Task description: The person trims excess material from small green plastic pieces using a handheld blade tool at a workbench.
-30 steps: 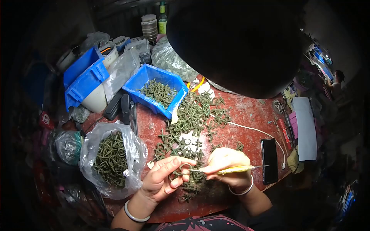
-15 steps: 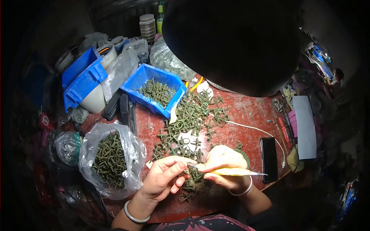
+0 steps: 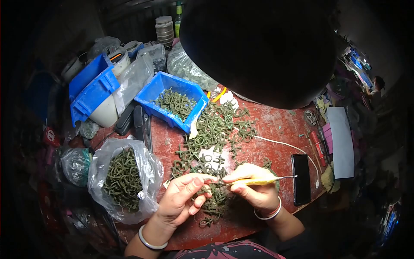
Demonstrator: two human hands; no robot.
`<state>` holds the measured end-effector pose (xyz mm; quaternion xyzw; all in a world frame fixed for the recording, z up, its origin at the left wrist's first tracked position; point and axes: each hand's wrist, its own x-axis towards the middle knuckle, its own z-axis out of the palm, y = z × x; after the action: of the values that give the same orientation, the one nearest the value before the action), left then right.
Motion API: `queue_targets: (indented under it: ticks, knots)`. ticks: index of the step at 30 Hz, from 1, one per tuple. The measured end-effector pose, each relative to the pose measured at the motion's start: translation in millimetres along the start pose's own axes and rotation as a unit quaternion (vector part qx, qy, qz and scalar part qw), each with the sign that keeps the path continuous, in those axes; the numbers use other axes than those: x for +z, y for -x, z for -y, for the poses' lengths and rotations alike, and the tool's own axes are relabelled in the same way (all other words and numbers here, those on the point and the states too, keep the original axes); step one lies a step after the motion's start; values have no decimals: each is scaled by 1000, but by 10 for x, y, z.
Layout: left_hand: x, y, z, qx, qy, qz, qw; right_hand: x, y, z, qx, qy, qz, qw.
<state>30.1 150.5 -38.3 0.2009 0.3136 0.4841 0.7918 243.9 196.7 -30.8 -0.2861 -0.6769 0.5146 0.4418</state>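
Note:
My left hand (image 3: 186, 195) is closed in a pinch on a small green ring (image 3: 208, 188), mostly hidden by the fingers. My right hand (image 3: 254, 190) grips a carving tool (image 3: 254, 180) with a yellow wrapped handle. Its thin metal end points right, over the phone, while the other end meets the left fingertips, where the contact is too small to make out. Many loose green rings with short stems (image 3: 211, 134) lie in a heap beyond and below both hands.
A blue bin (image 3: 144, 96) of smaller green pieces stands behind the heap. To the left sits a clear plastic bag (image 3: 98, 190) full of green rings. A phone (image 3: 300, 179), a white cable (image 3: 284, 143) and a red marker (image 3: 316, 144) lie right. A large dark round shape (image 3: 258, 52) hangs overhead.
The carving tool has turned in my right hand: its free metal end has swung up from pointing slightly downward, and the right hand has rolled a little. My left hand has barely shifted.

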Motion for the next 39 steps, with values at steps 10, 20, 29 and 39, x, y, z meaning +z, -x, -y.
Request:
queue_targets:
  ticks: [10, 20, 29, 39]
  knots:
    - [-42, -3, -1, 9, 39, 28, 999, 19, 75, -49, 72, -162, -9, 984]
    - [-34, 5, 13, 3, 59, 63, 996, -18, 93, -61, 109, -252, -10, 962]
    - [100, -11, 18, 130, -273, -20, 953, -16, -11, -3, -52, -28, 22, 998]
    - [46, -29, 80, 157, -234, -6, 959, -6, 10, -35, -34, -46, -11, 998]
